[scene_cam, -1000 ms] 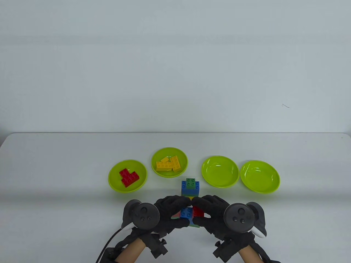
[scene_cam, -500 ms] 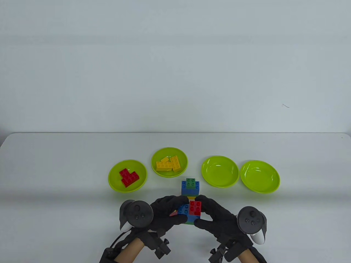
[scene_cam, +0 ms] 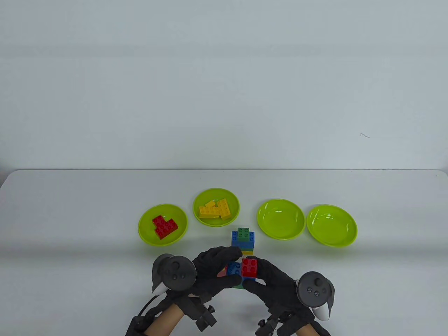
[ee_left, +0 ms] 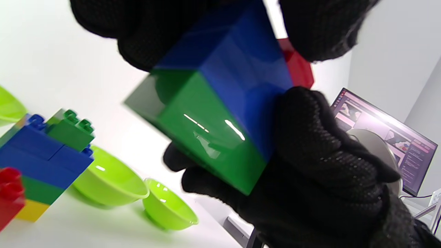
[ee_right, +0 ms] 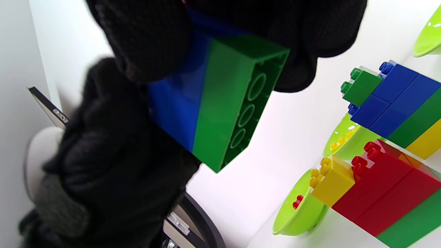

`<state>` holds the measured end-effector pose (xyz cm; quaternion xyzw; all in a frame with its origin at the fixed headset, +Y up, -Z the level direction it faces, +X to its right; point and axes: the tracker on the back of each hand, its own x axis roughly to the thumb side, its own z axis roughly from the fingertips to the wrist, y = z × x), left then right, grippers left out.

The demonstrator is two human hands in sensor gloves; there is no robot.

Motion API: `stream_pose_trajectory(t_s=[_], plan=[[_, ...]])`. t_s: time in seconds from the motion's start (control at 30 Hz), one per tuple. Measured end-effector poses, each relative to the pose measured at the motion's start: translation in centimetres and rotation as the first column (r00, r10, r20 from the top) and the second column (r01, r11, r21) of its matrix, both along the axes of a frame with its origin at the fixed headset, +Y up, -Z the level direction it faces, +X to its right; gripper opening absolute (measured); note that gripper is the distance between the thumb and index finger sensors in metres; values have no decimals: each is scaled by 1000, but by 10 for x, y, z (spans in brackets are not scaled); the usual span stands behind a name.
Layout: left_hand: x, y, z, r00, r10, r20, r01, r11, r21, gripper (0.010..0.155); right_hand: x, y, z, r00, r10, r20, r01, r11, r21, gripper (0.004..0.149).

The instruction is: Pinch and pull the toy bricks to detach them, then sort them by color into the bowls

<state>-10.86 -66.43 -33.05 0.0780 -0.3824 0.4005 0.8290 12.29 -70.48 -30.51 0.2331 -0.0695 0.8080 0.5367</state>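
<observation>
Both hands meet near the front edge of the tabletop [scene_cam: 70,196], gripping one small brick cluster [scene_cam: 241,271] between them. The left hand [scene_cam: 210,271] curls its fingers around the cluster's blue side; the right hand [scene_cam: 273,283] pinches the side with the red brick [scene_cam: 249,267] on top. The cluster is lifted off the tabletop, per the wrist views: blue layers over a green base [ee_left: 206,137], hollow underside showing in the right wrist view. How many bricks it has is hard to tell; fingers cover much of it.

Just beyond the hands stands a second brick stack [scene_cam: 243,240], untouched. From above only its green and blue top and a yellow strip show; its near part is hidden behind the left hand's fingers. The right wrist view shows more red, yellow and green bricks [ee_right: 379,186] close by, cut off at the frame edge; whether they join that stack cannot be told.

Beyond the left hand: a bowl with red bricks [scene_cam: 162,225] and a bowl with yellow bricks [scene_cam: 216,207]. Beyond the right hand: two green bowls [scene_cam: 280,219] [scene_cam: 331,225], nothing visible inside. A monitor [ee_left: 386,134] shows blurred in the left wrist view.
</observation>
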Motion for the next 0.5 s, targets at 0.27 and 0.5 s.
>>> stream_pose_trajectory(t_s=[0.27,0.5], plan=[[14,4,14,994,-104,-38,108,988,107,71,-8,0,2,997,71,-10,-70,997,27,63],[21,10,24,979,-171,-112,194,950,244,64,-9,0,3,997,80,5,-80,996,31,62]])
